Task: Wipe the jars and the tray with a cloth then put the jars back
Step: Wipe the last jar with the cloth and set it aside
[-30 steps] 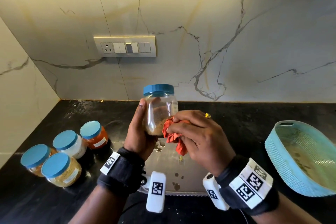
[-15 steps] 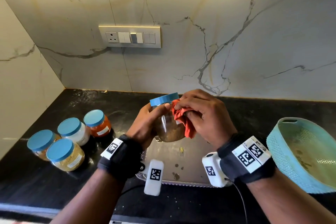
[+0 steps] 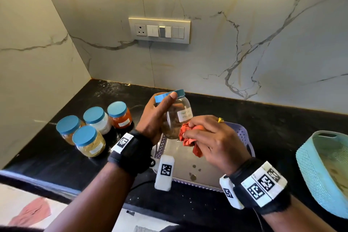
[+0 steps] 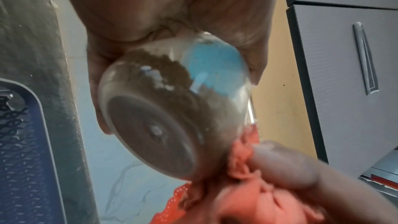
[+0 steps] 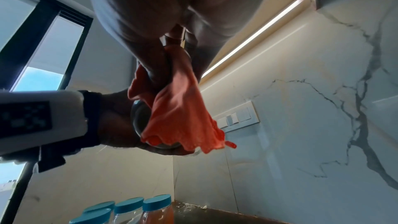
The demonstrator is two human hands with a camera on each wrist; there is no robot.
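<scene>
My left hand (image 3: 156, 117) grips a clear jar (image 3: 178, 117) with a blue lid and brown powder, tilted over the lavender tray (image 3: 246, 137). In the left wrist view the jar's base (image 4: 155, 132) faces the camera. My right hand (image 3: 212, 139) holds a bunched orange cloth (image 3: 188, 138) against the jar's lower right side; the cloth (image 5: 181, 108) hangs from the fingers in the right wrist view. Several other blue-lidded jars (image 3: 94, 130) stand together on the black counter to the left of the tray.
A teal basket (image 3: 323, 171) sits at the right on the black counter (image 3: 56, 156). The tray floor shows a few brown spots (image 3: 194, 175). A switch plate (image 3: 159, 30) is on the marble wall behind. The counter's front edge runs just below my forearms.
The jar has tilted further, its lid leaning left, and dropped lower in the left hand. The right hand with the cloth slid from the jar's upper side down to its lower right side.
</scene>
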